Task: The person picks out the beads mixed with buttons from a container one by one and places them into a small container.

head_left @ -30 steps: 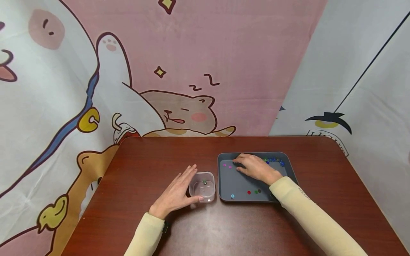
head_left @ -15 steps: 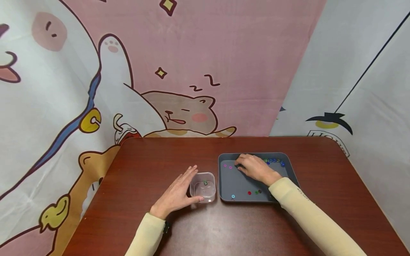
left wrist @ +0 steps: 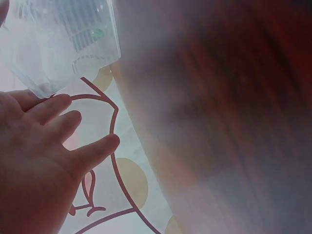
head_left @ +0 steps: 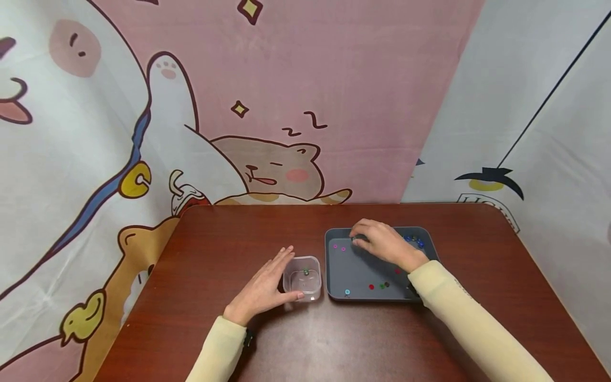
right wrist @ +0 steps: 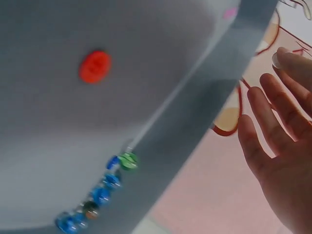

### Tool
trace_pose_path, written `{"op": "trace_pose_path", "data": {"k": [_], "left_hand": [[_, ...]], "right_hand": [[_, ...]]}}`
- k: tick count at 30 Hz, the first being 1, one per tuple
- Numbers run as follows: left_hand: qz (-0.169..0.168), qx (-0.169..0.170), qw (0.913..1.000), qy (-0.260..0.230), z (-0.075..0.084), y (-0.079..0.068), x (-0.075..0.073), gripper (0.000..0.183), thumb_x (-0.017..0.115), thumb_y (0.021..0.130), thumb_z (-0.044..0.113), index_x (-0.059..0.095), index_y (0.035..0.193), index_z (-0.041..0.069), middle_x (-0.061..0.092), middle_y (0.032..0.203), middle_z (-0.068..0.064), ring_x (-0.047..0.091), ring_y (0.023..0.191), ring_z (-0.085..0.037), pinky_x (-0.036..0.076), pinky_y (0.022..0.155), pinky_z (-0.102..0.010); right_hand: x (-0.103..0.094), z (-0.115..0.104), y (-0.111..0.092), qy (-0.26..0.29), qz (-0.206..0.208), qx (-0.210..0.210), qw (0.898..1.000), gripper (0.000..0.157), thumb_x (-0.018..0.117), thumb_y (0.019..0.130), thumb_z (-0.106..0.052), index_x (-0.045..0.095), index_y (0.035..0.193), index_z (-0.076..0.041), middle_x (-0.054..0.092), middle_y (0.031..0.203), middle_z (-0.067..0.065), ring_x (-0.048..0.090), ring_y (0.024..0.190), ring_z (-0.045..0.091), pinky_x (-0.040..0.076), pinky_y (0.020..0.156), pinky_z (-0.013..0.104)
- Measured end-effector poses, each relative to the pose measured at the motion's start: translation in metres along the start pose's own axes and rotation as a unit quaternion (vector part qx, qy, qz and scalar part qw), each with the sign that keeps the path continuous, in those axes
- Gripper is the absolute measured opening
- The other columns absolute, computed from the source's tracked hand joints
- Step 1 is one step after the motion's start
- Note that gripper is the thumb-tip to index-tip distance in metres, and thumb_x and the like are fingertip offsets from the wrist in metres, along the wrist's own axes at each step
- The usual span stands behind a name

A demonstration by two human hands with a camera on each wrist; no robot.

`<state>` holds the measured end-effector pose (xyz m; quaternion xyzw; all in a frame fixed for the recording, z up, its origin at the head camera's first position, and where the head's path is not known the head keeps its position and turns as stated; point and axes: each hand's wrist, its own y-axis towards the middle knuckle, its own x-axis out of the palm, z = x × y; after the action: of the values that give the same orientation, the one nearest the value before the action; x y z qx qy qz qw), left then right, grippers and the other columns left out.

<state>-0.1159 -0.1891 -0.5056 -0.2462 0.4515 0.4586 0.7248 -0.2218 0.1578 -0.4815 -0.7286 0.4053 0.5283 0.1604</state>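
Observation:
My left hand (head_left: pixel 264 289) rests beside a small clear plastic box (head_left: pixel 312 289), straight fingers along its left side and thumb at its near edge. One green marble (head_left: pixel 306 272) lies in the box. Above the back left of the grey tray (head_left: pixel 353 273), my right hand (head_left: pixel 386 244) pinches a small dark marble between thumb and forefinger; the fingertips mostly hide it. In the right wrist view its other fingers are spread, beyond the tray wall. Blue marbles (right wrist: pixel 101 195) and a green one (right wrist: pixel 128 161) line the tray's back edge.
Two pink rings (head_left: pixel 343 249), a light blue ring (head_left: pixel 347 292) and a red button-like disc (head_left: pixel 371 287) lie in the tray. Small green and dark pieces (head_left: pixel 384 285) sit beside the disc. The brown table (head_left: pixel 229 228) meets a printed cloth (head_left: pixel 372 106) behind.
My right hand has lifted slightly from the tray floor, uncovering a red piece near the wrist and covering the green marble at the back. My left hand and the box have stayed put.

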Motion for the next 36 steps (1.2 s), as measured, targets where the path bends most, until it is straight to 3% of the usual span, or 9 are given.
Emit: {"op": "trace_pose_path", "data": {"k": [10, 19, 36], "left_hand": [[0.001, -0.001, 1.0000, -0.006, 0.000, 0.000, 0.000, 0.106, 0.073, 0.086, 0.068, 0.033, 0.162, 0.005, 0.023, 0.171, -0.002, 0.020, 0.157, -0.024, 0.030, 0.121, -0.056], [-0.001, 0.001, 1.0000, -0.006, 0.000, 0.000, -0.001, 0.106, 0.073, 0.086, 0.067, 0.032, 0.162, 0.005, 0.022, 0.171, -0.004, 0.020, 0.157, -0.025, 0.030, 0.121, -0.056], [0.000, 0.002, 1.0000, -0.005, -0.001, 0.000, 0.001, 0.107, 0.074, 0.087, 0.065, 0.030, 0.163, 0.004, 0.023, 0.171, -0.004, 0.020, 0.157, -0.025, 0.030, 0.121, -0.056]], "right_hand": [[-0.030, -0.017, -0.002, 0.014, 0.022, -0.002, 1.000, 0.020, 0.077, 0.096, -0.020, 0.077, 0.114, -0.010, 0.068, 0.124, 0.007, 0.064, 0.116, 0.027, 0.054, 0.097, 0.049], [-0.041, -0.030, -0.008, 0.025, 0.038, -0.008, 0.999, 0.020, 0.076, 0.097, -0.022, 0.077, 0.114, -0.013, 0.067, 0.128, 0.006, 0.063, 0.119, 0.026, 0.053, 0.098, 0.049], [-0.025, -0.061, -0.019, 0.052, 0.089, -0.041, 0.994, 0.019, 0.078, 0.095, -0.020, 0.077, 0.113, -0.016, 0.069, 0.126, 0.002, 0.063, 0.118, 0.023, 0.054, 0.096, 0.048]]}}
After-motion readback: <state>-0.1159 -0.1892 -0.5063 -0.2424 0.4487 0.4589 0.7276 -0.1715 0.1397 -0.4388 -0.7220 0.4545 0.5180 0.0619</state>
